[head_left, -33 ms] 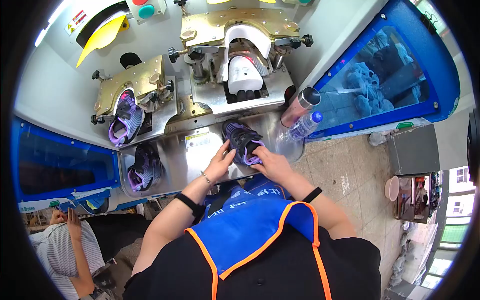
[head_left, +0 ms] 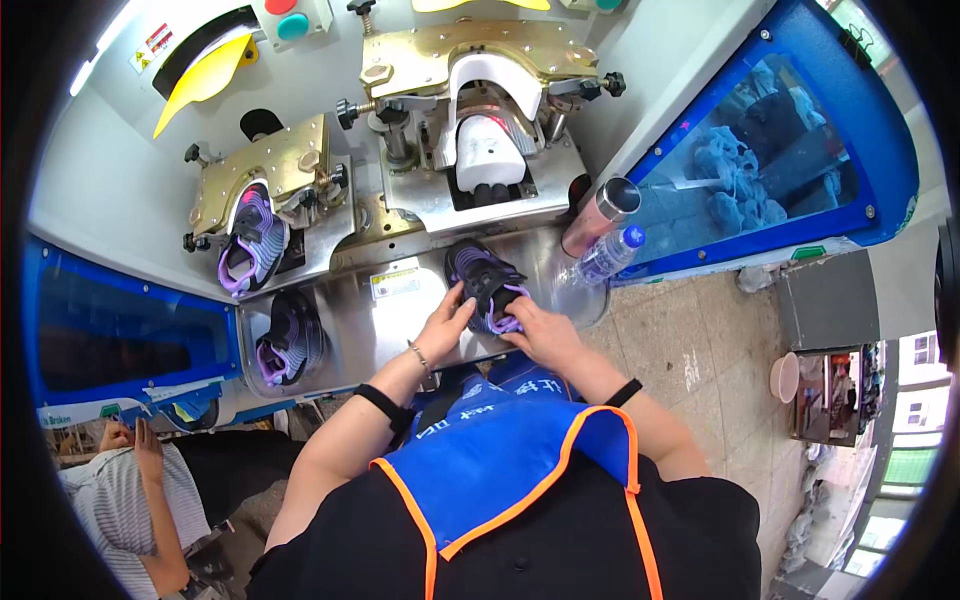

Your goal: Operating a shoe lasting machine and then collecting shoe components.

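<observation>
A black and purple sneaker (head_left: 484, 277) lies on the metal shelf in front of me, its toe pointing away. My left hand (head_left: 444, 325) holds it from the left side, thumb and fingers closed against the upper. With bent fingers my right hand (head_left: 541, 332) grips the purple-lined collar at the heel, partly hiding the shoe's opening. A second such sneaker (head_left: 291, 338) stands at the left end of the shelf. Another sneaker (head_left: 259, 238) sits with its toe in the left brass-plated press (head_left: 262, 160).
Behind the held shoe stands another press (head_left: 480, 50) with a white form (head_left: 489, 155). A pink tumbler (head_left: 600, 217) and a plastic bottle (head_left: 612, 252) stand at the shelf's right end. Blue-framed window panels (head_left: 770, 140) flank me. At lower left sits another person (head_left: 140, 500).
My right hand's fingers have shifted slightly at the shoe's collar. My left hand has moved a little to the right along its side. The other shoes stay put.
</observation>
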